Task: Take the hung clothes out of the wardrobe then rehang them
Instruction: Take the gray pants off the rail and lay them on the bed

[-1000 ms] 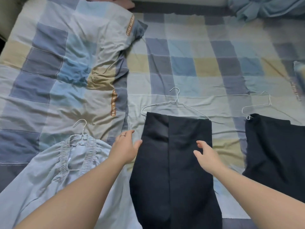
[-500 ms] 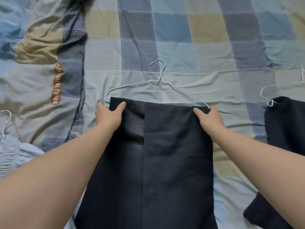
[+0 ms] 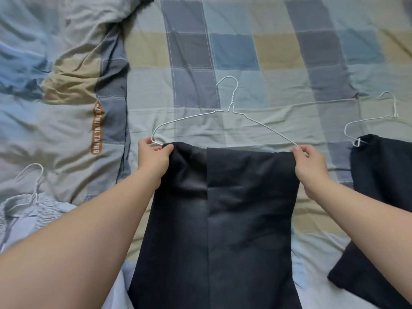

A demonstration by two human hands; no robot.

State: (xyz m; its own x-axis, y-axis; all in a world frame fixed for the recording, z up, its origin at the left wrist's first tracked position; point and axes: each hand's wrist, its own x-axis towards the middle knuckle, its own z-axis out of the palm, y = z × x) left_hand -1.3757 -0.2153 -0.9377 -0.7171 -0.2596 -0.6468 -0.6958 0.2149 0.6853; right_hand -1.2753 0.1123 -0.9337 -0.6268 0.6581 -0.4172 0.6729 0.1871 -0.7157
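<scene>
I see black trousers [image 3: 223,219] on a whitish wire hanger [image 3: 229,108], a bedspread [image 3: 234,47] checked in blue, grey and tan, and a pale blue, perhaps faintly striped, top [image 3: 26,219].

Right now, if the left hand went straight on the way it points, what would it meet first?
The left hand, pinching the dark garment's corner, points up the bed. First in line: the wire hanger's left bend, seemingly at its fingertips; beyond, checked bedding.
</scene>
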